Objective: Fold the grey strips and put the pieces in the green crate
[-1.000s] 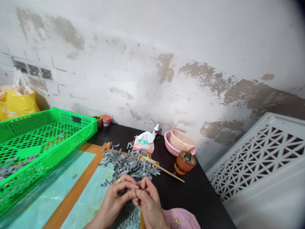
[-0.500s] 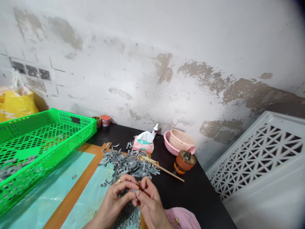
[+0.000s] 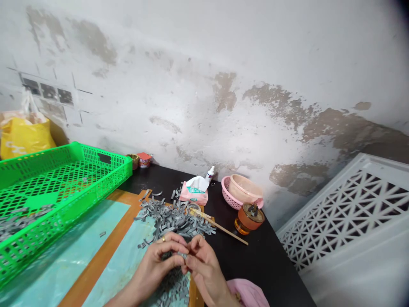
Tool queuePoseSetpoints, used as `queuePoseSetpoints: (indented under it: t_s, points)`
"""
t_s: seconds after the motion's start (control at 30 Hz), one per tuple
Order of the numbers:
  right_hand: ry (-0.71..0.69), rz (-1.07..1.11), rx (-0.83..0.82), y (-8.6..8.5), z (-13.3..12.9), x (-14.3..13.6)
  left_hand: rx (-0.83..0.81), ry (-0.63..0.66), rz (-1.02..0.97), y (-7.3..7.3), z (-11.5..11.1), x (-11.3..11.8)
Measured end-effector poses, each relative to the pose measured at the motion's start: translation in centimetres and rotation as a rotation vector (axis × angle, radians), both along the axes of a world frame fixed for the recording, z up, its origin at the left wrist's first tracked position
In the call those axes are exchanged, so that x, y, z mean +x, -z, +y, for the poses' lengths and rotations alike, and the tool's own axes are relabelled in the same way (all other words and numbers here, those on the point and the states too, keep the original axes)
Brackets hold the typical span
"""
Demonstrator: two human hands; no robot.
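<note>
In the head view, both hands are close together at the bottom, with the fingertips almost meeting. The left hand (image 3: 157,261), with a gold ring (image 3: 163,239) on one finger, has its thumb and fingers curled in and pinches a small grey piece (image 3: 182,255). The right hand (image 3: 206,266) pinches the same piece from the other side, its thumb on top and its fingers bent. So the little piece sits between the two hands, up above the table (image 3: 268,264). The fingers hide part of it, so I cannot tell its whole shape. Just past the hands is a messy heap of grey strips (image 3: 174,219), and more small grey bits (image 3: 175,292) lie under and below them. A wooden stick (image 3: 230,233) has one end at the heap. A pink tissue pack (image 3: 193,196) is behind the heap. To the left, a big green plastic crate (image 3: 105,185) has more grey pieces (image 3: 21,221) in it. Near the right wrist is a pink cloth (image 3: 251,293).
</note>
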State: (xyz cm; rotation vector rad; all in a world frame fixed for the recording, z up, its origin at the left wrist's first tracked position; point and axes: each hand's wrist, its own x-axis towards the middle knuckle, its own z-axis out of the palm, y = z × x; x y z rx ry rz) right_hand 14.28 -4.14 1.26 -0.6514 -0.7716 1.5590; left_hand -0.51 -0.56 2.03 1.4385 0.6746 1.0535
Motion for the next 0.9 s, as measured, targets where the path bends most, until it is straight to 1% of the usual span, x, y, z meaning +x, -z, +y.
queuePoseSetpoints:
  t_s: [0.07,0.13,0.27,0.47,0.63,0.7,0.8,0.9]
  points:
    - [0.003,-0.034,0.016,0.0,0.0,0.1,0.035,-0.017,0.036,-0.2,0.0,-0.2]
    - [0.018,-0.061,0.040,0.0,0.0,0.1,0.107,-0.049,0.079,-0.3,0.0,-0.3]
    - [0.050,-0.090,0.073,0.0,0.0,0.1,0.181,-0.067,0.138,-0.1,0.0,-0.3]
    - [0.093,-0.141,0.152,0.8,-0.2,-0.2,0.151,-0.093,0.062,0.5,-0.3,0.0]
    - [0.156,-0.107,0.152,1.2,-0.3,-0.7,0.120,-0.093,0.026,0.4,-0.3,0.3]
    - [0.161,-0.087,0.138,1.1,-0.3,-0.7,0.123,-0.094,0.034,0.5,-0.1,0.3]
    - [0.136,-0.037,0.100,0.6,-0.3,-0.7,0.114,-0.054,0.029,0.6,0.3,0.1]
    - [0.099,0.007,0.063,0.1,-0.4,-0.5,0.103,-0.024,0.035,0.4,0.5,0.0]
